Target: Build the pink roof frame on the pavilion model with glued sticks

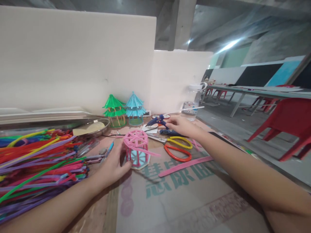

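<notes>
A small pink straw pavilion with a pale blue base stands on the cardboard sheet near the middle of the table, its spoked roof frame on top and one loose pink strip jutting out to the right. The left hand cups its near left side, fingers half curled against the base and thumb touching the lower edge. Farther back and to the right, the right hand reaches out with loosely bent fingers resting on the handle of a blue hot glue gun; whether it has closed around it, I cannot tell. Just near of that hand lie yellow-handled scissors and red-handled scissors, and a long pink strip lies at a slant on the cardboard. At the far side stand a finished green pavilion and a blue pavilion, side by side against the white board. A clear water bottle stands at the far right. A heap of coloured straws fills the left side.
</notes>
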Demonstrator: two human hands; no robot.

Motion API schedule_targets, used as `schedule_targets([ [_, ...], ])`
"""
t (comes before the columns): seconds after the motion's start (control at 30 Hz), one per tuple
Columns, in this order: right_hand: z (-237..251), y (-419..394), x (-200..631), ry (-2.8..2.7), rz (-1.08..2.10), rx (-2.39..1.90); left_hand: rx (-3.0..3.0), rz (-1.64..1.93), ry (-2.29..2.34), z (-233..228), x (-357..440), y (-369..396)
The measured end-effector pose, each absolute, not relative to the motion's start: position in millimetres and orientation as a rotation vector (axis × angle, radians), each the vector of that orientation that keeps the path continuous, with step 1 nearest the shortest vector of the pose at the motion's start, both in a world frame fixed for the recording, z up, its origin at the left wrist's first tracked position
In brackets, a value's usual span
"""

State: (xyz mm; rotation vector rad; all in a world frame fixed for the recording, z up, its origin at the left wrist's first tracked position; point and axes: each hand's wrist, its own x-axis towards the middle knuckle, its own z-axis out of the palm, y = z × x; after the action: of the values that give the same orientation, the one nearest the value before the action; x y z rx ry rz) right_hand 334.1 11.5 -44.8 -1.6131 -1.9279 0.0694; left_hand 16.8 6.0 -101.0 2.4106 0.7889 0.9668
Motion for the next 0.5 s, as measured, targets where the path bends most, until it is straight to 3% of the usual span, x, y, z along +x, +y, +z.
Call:
schedule_targets([
  [0.5,-84.0,50.0,337.0,-1.819,0.166,-1.807,2.299,0.918,0.828,-93.3,18.6,2.0],
])
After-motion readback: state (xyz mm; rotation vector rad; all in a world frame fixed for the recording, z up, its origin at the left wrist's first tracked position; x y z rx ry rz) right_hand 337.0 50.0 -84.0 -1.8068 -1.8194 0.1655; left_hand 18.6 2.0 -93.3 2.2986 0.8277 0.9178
